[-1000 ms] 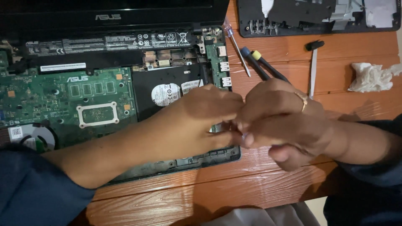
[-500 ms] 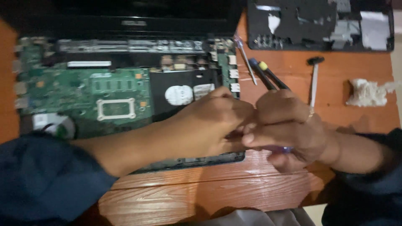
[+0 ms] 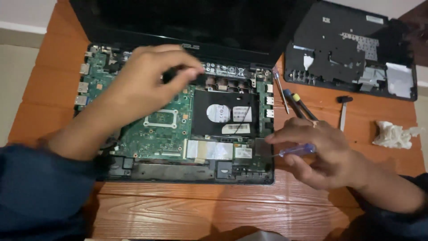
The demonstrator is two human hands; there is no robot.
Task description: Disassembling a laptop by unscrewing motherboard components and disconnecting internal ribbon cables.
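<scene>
On the orange wooden table: an opened laptop lies with its insides bared; every place below is told from it

Laptop: its dark screen stands up at the far edge; the green circuit board fills its left and middle; the black drive with a round silver label sits in its right half

Left hand: held over the laptop's far left part, above the circuit board; thumb and forefinger are pinched together near the hinge edge; whether something small sits between the fingertips cannot be told; the dark sleeve runs off the laptop's near left corner

Right hand: just beside the laptop's right edge, low over the table; closed loosely round a small screwdriver with a clear purple handle; a ring shows on one finger

Screwdriver: lying across the right hand's fingers; its thin shaft points left toward the laptop's near right corner; whether the tip touches the casing cannot be told

Other tools: more screwdrivers lie on the table right of the laptop; a small black-headed tool lies further right

Cover panel: black, lying beyond the laptop's far right corner

Crumpled white tissue: well right of the laptop, past the tools
</scene>
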